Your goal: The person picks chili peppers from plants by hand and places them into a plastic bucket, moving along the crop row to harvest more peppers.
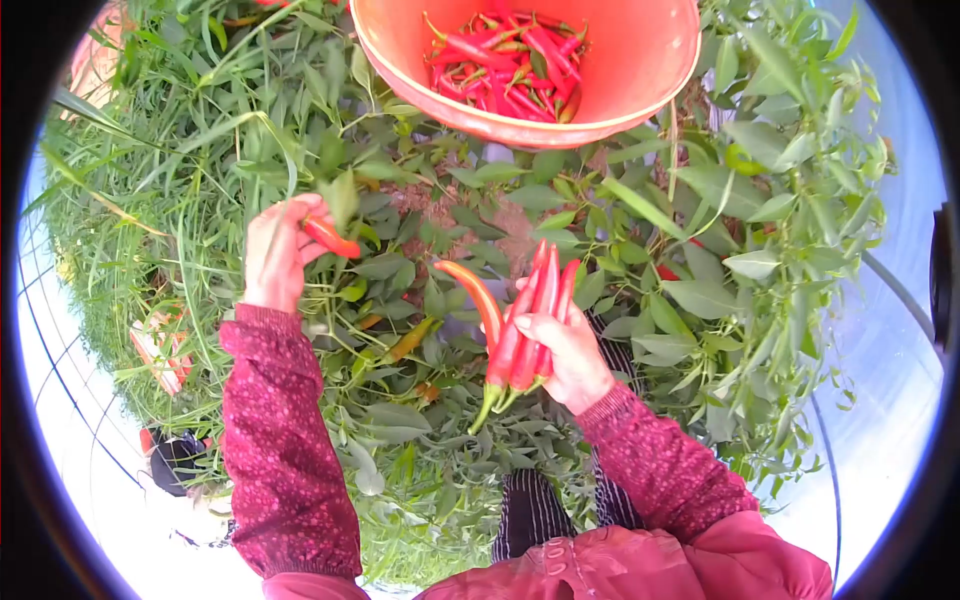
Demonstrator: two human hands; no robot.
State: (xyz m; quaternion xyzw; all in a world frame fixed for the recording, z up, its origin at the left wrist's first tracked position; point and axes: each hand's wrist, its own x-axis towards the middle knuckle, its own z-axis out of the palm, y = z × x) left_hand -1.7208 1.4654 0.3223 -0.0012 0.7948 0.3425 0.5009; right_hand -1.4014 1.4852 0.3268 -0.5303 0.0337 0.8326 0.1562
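Observation:
Several long red chili peppers (525, 325) are bunched in my right hand (562, 355), their green stems pointing down and the thumb across them. One more orange-red pepper curves away on the bunch's left side. My left hand (277, 252) is closed on a single red pepper (330, 237) among the leaves, left of the bunch. Above both hands, a round orange-pink bucket (540, 128) holds many red peppers (510, 65).
Dense green pepper plants (700, 300) surround the hands, with grassy leaves (150, 230) at the left. An orange-yellow pepper (408, 340) hangs below my left hand. Clear sheeting (870, 400) lines the right side. A dark object (177, 462) is at lower left.

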